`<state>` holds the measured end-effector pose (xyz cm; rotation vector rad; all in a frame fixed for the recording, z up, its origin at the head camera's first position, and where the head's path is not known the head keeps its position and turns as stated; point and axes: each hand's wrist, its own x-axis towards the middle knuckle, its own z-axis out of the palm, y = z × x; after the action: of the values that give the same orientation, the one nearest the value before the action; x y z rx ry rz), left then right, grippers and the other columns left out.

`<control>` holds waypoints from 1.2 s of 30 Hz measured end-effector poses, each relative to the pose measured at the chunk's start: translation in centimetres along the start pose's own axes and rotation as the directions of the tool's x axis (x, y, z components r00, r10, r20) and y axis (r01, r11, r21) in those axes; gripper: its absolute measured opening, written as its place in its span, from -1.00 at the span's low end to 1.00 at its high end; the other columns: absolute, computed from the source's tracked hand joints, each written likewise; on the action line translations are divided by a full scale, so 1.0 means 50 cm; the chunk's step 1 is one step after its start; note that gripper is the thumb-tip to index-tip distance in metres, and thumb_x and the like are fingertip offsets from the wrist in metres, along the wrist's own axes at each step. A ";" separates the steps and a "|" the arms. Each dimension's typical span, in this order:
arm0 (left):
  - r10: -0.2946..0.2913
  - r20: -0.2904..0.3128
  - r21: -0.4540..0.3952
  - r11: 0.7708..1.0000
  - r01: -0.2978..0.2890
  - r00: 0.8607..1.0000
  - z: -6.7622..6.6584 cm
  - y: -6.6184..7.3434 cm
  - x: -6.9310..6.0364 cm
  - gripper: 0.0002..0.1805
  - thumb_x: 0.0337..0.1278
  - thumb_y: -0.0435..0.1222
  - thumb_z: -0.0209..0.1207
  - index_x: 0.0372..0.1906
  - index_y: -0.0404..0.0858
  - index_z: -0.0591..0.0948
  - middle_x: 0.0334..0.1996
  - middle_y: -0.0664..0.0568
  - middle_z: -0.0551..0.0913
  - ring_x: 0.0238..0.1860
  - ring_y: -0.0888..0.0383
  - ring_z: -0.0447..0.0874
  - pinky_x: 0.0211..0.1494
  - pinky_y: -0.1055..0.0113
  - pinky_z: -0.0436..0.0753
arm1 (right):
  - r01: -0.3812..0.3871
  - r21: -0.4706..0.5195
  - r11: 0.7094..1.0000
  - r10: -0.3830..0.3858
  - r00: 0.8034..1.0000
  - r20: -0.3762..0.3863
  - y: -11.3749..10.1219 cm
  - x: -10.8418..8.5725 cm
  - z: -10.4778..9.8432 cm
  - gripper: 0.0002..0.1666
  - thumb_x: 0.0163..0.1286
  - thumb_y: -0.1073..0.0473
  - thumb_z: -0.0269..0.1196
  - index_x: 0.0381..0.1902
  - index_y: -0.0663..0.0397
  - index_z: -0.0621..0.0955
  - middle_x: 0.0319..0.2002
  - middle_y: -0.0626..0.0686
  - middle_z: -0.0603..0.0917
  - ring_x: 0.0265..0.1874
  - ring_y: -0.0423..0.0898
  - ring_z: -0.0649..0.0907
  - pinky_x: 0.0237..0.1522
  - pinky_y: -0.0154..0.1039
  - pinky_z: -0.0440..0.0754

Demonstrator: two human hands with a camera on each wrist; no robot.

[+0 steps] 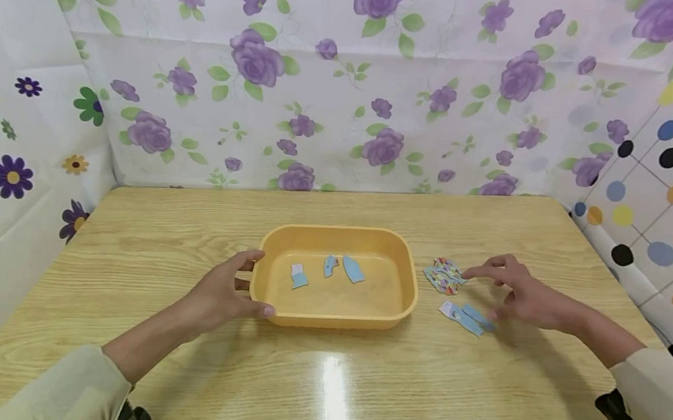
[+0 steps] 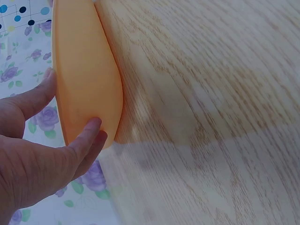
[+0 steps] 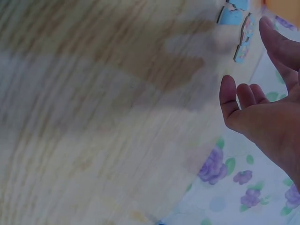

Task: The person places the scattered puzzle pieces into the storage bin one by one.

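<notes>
An orange plastic basin [image 1: 332,314] stands in the middle of the table, with three light-blue puzzle pieces [image 1: 353,270] spread on its floor. My left hand [image 1: 222,287] holds the basin's left end, thumb at the front and fingers at the rim; its wall [image 2: 86,70] also shows in the left wrist view. To the right of the basin lie multicoloured puzzle pieces [image 1: 443,284], and nearer to me blue puzzle pieces [image 1: 467,320]. Over these two groups hovers my right hand [image 1: 525,299], fingers loosely bent and spread, with nothing seen between them.
The wood-grain table [image 1: 174,384] carries everything. A purple-flowered cloth [image 1: 335,102] hangs behind its far edge, with a flower-patterned cloth [image 1: 27,133] at left and a dotted cloth [image 1: 664,221] at right.
</notes>
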<state>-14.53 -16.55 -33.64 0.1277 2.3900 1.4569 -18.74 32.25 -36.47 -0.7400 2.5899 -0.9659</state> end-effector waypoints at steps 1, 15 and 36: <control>-0.001 0.000 0.001 1.000 0.001 1.000 0.000 0.001 0.000 0.11 -0.18 -0.32 0.50 0.49 -0.27 0.07 0.32 -0.23 0.20 0.22 -0.22 0.39 0.00 0.22 0.68 | 0.003 -0.002 1.000 -0.003 1.000 0.003 0.004 -0.002 0.001 -0.21 0.07 0.44 0.41 0.29 0.07 0.45 0.16 0.26 0.19 0.01 0.16 0.26 -0.32 -0.23 0.52; -0.002 -0.005 0.006 1.000 0.002 1.000 0.001 0.002 0.000 0.11 -0.18 -0.33 0.50 0.49 -0.26 0.08 0.31 -0.22 0.20 0.22 -0.22 0.39 0.00 0.22 0.68 | 0.066 -0.066 0.996 -0.067 0.998 -0.002 0.043 -0.022 0.028 -0.19 -0.06 0.17 0.55 0.22 -0.01 0.53 0.08 0.19 0.26 0.01 0.09 0.23 -0.17 -0.14 0.35; -0.005 -0.016 0.007 1.000 0.005 1.000 0.003 0.001 0.001 0.12 -0.19 -0.31 0.51 0.48 -0.26 0.08 0.31 -0.22 0.22 0.22 -0.22 0.39 -0.01 0.21 0.68 | 0.109 -0.125 0.986 -0.122 0.986 -0.109 0.049 -0.020 0.053 -0.32 -0.22 0.27 0.55 -0.01 -0.13 0.69 0.09 0.23 0.35 0.07 0.28 0.24 -0.07 0.00 0.20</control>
<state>-14.52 -16.41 -33.67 0.1117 2.4067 1.4524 -17.71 32.98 -39.97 -0.8991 2.7518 -0.9199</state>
